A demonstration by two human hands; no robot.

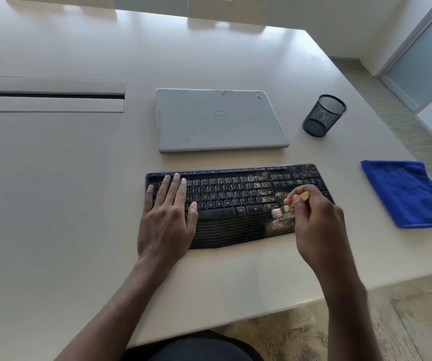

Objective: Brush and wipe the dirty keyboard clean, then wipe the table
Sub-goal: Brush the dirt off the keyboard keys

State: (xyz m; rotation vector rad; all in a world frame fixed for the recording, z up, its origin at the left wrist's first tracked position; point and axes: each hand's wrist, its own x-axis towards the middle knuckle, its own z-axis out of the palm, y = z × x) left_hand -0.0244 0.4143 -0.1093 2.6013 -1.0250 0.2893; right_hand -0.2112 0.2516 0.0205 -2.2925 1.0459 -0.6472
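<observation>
Nearest us, two bare forearms reach out over the front edge of the pale bench (53, 178). The left hand (166, 220) lies flat with straight fingers on the left end of the black keyboard (230, 196), which sits near the front of the bench, directly ahead of us. The right hand (319, 225) pinches a small wooden-handled brush (286, 208), whose pale, blurred bristles are down at the right side of the keyboard's palm rest. We see tan crumbs (280, 225) speckling that part of the palm rest, the keys beside it and the number pad. To the right, apart from the keyboard, a folded blue cloth (407, 194) lies near the bench's right edge. Beyond the keyboard a closed grey laptop (220, 121) lies flat, with a black mesh cup (324, 115) standing to its right. Farther left, a long cable slot (48, 95) is set in the bench top, and at the far edge we make out a pale chair back (226, 11).
</observation>
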